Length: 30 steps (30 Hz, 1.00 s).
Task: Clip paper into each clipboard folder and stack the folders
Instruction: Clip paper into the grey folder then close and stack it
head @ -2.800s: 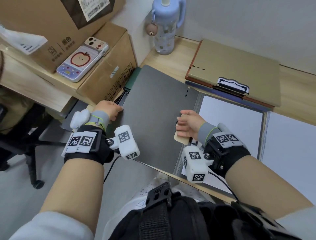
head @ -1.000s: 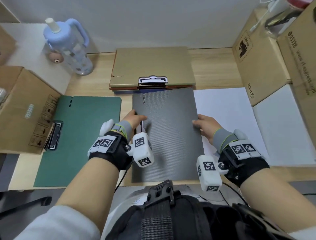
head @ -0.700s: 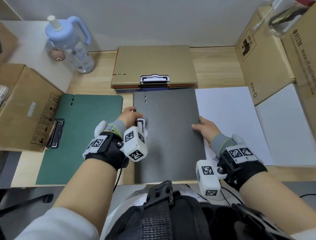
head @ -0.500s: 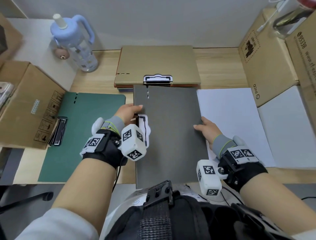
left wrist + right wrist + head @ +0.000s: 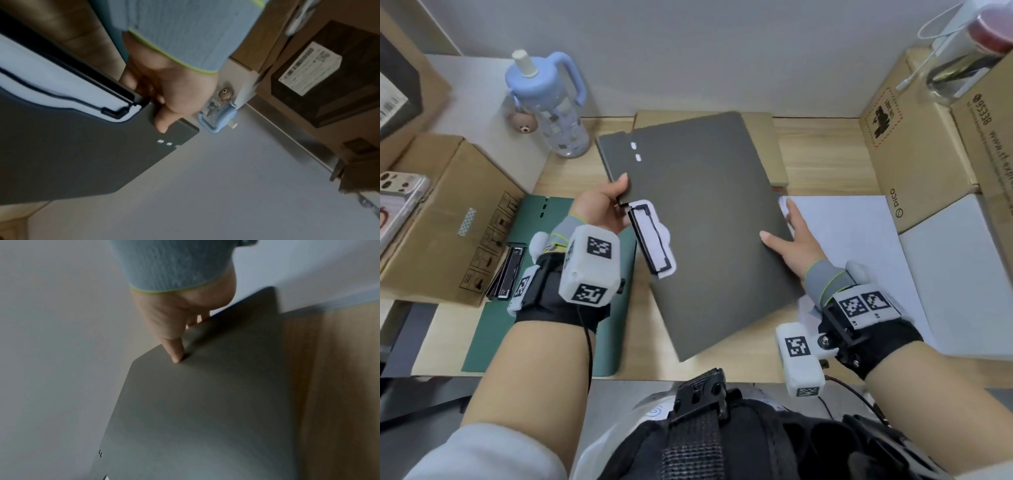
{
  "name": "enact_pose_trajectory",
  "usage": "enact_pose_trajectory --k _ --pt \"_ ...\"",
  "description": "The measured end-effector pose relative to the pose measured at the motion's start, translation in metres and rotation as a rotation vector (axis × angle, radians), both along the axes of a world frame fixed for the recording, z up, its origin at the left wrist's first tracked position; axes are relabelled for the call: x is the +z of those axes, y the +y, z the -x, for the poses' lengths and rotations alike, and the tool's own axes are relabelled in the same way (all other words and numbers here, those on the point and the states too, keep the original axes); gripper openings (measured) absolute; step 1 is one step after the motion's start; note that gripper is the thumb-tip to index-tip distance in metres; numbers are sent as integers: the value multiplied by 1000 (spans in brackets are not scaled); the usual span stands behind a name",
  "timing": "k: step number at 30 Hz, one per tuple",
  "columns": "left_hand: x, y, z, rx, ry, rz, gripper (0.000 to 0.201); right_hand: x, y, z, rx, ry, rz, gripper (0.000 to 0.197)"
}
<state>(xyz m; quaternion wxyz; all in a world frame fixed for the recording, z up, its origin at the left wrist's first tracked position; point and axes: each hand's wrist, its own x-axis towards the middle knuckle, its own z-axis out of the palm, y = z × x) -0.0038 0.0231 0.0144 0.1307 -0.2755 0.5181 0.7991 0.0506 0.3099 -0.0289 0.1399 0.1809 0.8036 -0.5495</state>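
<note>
Both hands hold a closed dark grey clipboard folder (image 5: 705, 219) lifted off the desk and turned askew. My left hand (image 5: 606, 209) grips its left edge just above the white-and-black clip (image 5: 652, 240), thumb on the cover. In the left wrist view the thumb (image 5: 162, 125) presses the grey folder (image 5: 82, 154) beside the clip (image 5: 61, 86). My right hand (image 5: 791, 246) pinches the right edge, thumb on top and fingers underneath; the right wrist view shows that thumb (image 5: 174, 352) on the cover (image 5: 205, 402). A tan folder stack (image 5: 774, 150) lies behind, mostly hidden. A green folder (image 5: 493, 325) lies at left.
White paper sheets (image 5: 842, 240) lie on the wooden desk at right. A blue bottle (image 5: 548, 106) stands at back left. Cardboard boxes flank the desk at left (image 5: 441, 219) and right (image 5: 914, 154). A phone (image 5: 397, 195) rests on the left box.
The grey folder lay flat on the desk under both hands. It has since been lifted, pushed back over the tan stack and turned anticlockwise.
</note>
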Motion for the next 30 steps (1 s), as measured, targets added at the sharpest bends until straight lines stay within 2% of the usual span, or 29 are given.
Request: enact_pose_trajectory --k 2,4,6,8,12,14,19,25,30 --pt "2 -1 0 113 -13 -80 19 7 2 4 -16 -19 -257 89" --pt "2 2 0 184 -23 -136 20 9 3 7 -96 -27 -302 96" --pt "0 6 0 222 -41 -188 22 10 1 10 -196 -36 -158 99" --pt "-3 12 1 260 -65 -257 24 8 -3 11 -257 -64 88 97" --pt "-14 20 4 287 -142 -294 26 7 -9 11 -283 -219 447 74" --pt "-19 22 8 290 -184 -289 27 3 -11 15 -279 -239 517 61" --pt "-26 28 17 263 -230 -289 23 4 -9 34 -433 -182 635 50" --pt "-30 24 32 112 -217 -269 16 10 -1 61 -622 -152 761 24" --pt "-32 20 45 45 -240 -254 24 7 -1 83 -705 -170 805 34"
